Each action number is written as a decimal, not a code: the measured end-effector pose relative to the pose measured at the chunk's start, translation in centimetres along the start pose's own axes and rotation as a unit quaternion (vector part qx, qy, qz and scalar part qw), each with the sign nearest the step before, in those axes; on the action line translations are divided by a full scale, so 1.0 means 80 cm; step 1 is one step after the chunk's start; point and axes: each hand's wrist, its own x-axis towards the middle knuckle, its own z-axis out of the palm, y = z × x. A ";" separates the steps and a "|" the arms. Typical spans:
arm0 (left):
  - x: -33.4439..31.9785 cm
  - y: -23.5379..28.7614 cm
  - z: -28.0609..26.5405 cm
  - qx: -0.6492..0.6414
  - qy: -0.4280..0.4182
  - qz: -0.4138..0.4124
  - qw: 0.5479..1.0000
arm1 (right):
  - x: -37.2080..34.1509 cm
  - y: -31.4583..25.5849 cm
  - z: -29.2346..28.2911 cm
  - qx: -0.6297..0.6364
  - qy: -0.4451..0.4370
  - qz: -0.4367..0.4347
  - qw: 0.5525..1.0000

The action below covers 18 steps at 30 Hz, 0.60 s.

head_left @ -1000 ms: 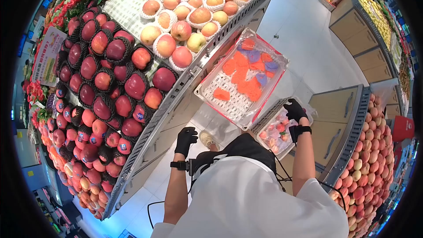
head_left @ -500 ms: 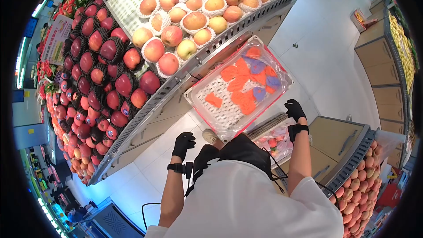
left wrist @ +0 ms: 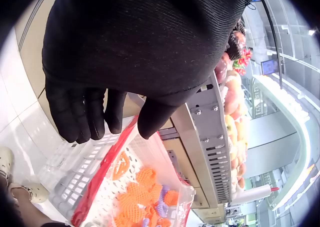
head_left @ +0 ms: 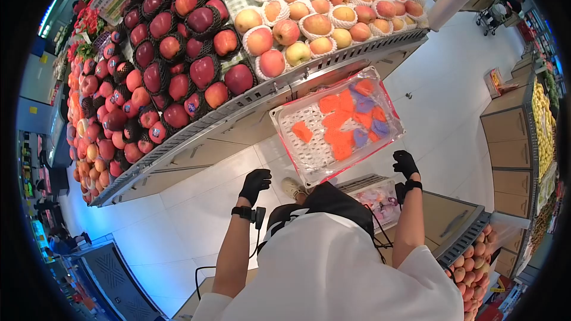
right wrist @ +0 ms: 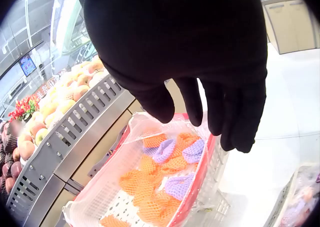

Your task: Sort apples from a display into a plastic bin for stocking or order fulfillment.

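Both hands wear black gloves and hold nothing. My left hand (head_left: 256,185) hangs beside the body with its fingers loosely bent, left of a white plastic crate (head_left: 285,139) with a red edge. On the crate's far right side hangs my right hand (head_left: 405,164), its fingers loose too. Orange foam fruit nets (head_left: 340,123) and purple ones (right wrist: 179,187) lie in the crate, which is lined with clear plastic. In the left wrist view, the left fingers (left wrist: 95,114) droop over the crate's side. The right fingers (right wrist: 215,107) overlap its far edge in the right wrist view.
A slanted display holds dark red apples (head_left: 202,71) in black nets and paler apples (head_left: 286,32) in white nets; its metal edge (head_left: 267,90) runs behind the crate. A lower basket (head_left: 383,199) of bagged goods sits by the right hand. Another fruit stand (head_left: 476,267) is at lower right.
The head view has turned, so the apple display and crate appear farther right and the right-hand fruit stand slides lower. Both hands stay empty at the person's sides.
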 end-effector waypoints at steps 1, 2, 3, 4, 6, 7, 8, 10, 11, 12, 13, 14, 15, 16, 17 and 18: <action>0.001 -0.004 -0.001 0.012 0.014 0.000 1.000 | -0.011 0.003 -0.005 -0.003 0.010 0.006 1.000; 0.002 -0.010 -0.003 0.023 0.013 -0.001 1.000 | -0.023 0.007 -0.010 -0.007 0.016 0.001 1.000; 0.015 -0.030 -0.012 0.021 0.002 -0.001 1.000 | -0.040 0.007 -0.014 -0.011 0.021 -0.004 1.000; 0.015 -0.035 -0.008 0.049 0.007 0.000 0.999 | -0.049 0.013 -0.023 0.008 0.008 0.008 1.000; 0.026 -0.047 -0.003 0.095 0.020 -0.010 0.995 | -0.068 0.017 -0.032 -0.002 0.004 0.041 0.999; 0.037 -0.059 -0.001 0.113 0.028 -0.023 0.993 | -0.079 0.013 -0.032 -0.012 0.008 0.062 0.998; 0.046 -0.071 0.003 0.136 0.036 -0.025 0.990 | -0.083 0.015 -0.032 -0.014 0.013 0.081 0.997; 0.060 -0.089 0.011 0.152 0.029 -0.008 0.988 | -0.082 0.019 -0.035 0.035 -0.004 0.111 0.993; 0.064 -0.092 0.018 0.149 0.030 -0.006 0.988 | -0.069 0.023 -0.036 0.060 -0.019 0.129 0.990; 0.068 -0.094 0.023 0.142 0.031 0.001 0.989 | -0.061 0.023 -0.032 0.104 -0.026 0.145 0.984; 0.072 -0.096 0.026 0.153 0.007 -0.022 0.988 | -0.051 0.023 -0.024 0.125 -0.021 0.159 0.979; 0.080 -0.094 0.027 0.162 -0.018 -0.045 0.986 | -0.039 0.024 -0.020 0.153 -0.023 0.172 0.973; 0.083 -0.094 0.029 0.170 -0.043 -0.068 0.982 | -0.026 0.025 -0.015 0.180 -0.026 0.184 0.966; 0.091 -0.103 0.035 0.180 -0.030 -0.050 0.982 | -0.013 0.023 -0.009 0.207 -0.036 0.201 0.957; 0.099 -0.112 0.038 0.192 -0.033 -0.035 0.980 | -0.002 0.025 -0.003 0.215 -0.032 0.199 0.956; 0.110 -0.122 0.042 0.205 -0.037 -0.020 0.978 | 0.009 0.022 0.005 0.223 -0.029 0.211 0.951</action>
